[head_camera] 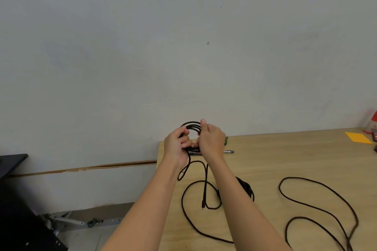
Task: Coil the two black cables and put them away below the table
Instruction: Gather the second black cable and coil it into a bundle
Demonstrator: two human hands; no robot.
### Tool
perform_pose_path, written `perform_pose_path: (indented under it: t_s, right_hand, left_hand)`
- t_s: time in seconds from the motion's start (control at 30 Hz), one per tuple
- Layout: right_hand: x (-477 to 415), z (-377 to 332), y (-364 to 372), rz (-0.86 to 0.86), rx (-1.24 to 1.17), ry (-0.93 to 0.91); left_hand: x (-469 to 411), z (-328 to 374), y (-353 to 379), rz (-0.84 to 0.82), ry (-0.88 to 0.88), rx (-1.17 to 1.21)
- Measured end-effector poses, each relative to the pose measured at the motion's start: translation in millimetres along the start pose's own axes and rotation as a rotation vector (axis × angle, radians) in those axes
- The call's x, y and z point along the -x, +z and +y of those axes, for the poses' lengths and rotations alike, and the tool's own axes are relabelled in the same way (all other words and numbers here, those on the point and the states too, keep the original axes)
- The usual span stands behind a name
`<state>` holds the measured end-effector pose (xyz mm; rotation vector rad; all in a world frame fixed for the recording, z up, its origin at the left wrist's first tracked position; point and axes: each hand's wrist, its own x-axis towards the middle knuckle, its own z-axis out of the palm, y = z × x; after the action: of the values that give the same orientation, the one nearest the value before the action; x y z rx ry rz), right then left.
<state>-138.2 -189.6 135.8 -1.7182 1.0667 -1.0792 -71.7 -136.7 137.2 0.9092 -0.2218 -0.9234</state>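
Head view: the person stands at the left end of a wooden worktop point(295, 159) set against a pale wall, with both bare forearms reaching forward. Between the hands, a small coil point(192, 124) of black cable is held up over the worktop's far left corner. The left hand point(175, 146) has its fingers point(184, 139) curled round the coil's left side. The right hand point(212, 141) grips the right side, fingers closed on the turns and thumb sticking up.

From the coil a loose length point(205, 183) drops to the worktop and wanders in loops between the forearms, and its plug end point(203, 205) lies flat there. A dark bundle point(247, 188) of cable sits on the worktop just behind the right forearm, partly hidden by it. Further right, long loops point(279, 188) sprawl and run off the near edge; whether they belong to the held cable I cannot tell.

A pen point(228, 151) lies just past the right hand, and an orange sheet point(358, 137) lies near the far right edge.
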Motion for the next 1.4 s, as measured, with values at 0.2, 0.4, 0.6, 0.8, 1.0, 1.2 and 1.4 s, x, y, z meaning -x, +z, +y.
perform_pose_path:
  t_s: [0.2, 0.4, 0.6, 0.8, 1.0, 1.2, 1.4]
  right_hand:
    - [0, 8, 2, 0.056, 0.11, -0.099]
    - [5, 30, -8, -0.126, 0.163, -0.086]
    - [30, 32, -7, -0.612, 0.591, -0.162]
    - [11, -34, -27, -0.727, 0.747, -0.351]
    - [-8, -24, -39, -0.467, 0.373, -0.273]
    - [-2, -6, -25, -0.425, 0.033, 0.004]
    - [9, -9, -14, -0.364, -0.486, 0.527]
  left_hand:
    - [6, 0, 3, 0.038, 0.016, -0.023]
    - [2, 18, 2, 0.07, 0.056, 0.131]
    - [-11, 19, -5, 0.259, 0.359, -0.382]
    - [-5, -7, -27, -0.173, 0.324, -1.266]
    - [1, 1, -21, -0.29, -0.114, -0.426]
    - [4, 8, -11, -0.206, -0.121, -0.216]
    - [3, 0, -5, 0.026, 0.132, -0.313]
